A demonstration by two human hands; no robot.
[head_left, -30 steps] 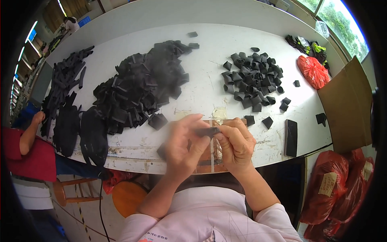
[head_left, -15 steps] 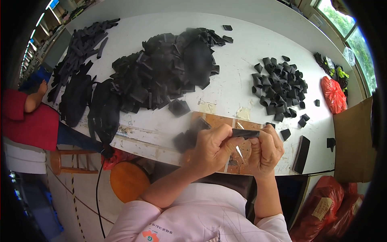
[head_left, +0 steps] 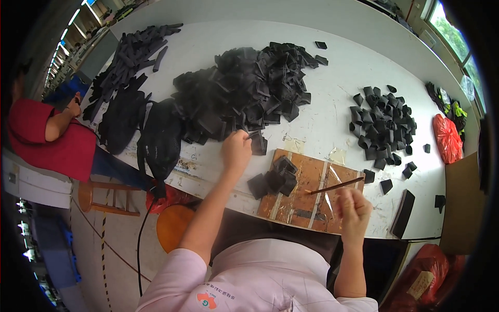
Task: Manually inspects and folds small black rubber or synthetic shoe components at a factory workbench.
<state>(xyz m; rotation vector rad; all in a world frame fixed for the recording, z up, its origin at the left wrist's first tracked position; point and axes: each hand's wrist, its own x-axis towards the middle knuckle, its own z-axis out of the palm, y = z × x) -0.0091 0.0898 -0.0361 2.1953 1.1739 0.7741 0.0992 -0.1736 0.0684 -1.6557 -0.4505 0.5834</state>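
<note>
The hands are well apart: the left hand (head_left: 237, 154) has its fingertips at a black piece (head_left: 259, 144) beside the big black pile (head_left: 239, 86), and the right hand (head_left: 355, 209) curls by a thin brown stick (head_left: 332, 187) over the wooden board (head_left: 307, 174); I cannot tell whether either grips. A red bag (head_left: 447, 139) bulges near a cardboard box (head_left: 462, 203), contents hidden.

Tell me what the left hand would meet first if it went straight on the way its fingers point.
Most likely the near edge of the big heap of black pieces, just beyond the left hand; depth is unclear, so the fingertips may already touch it.
</note>
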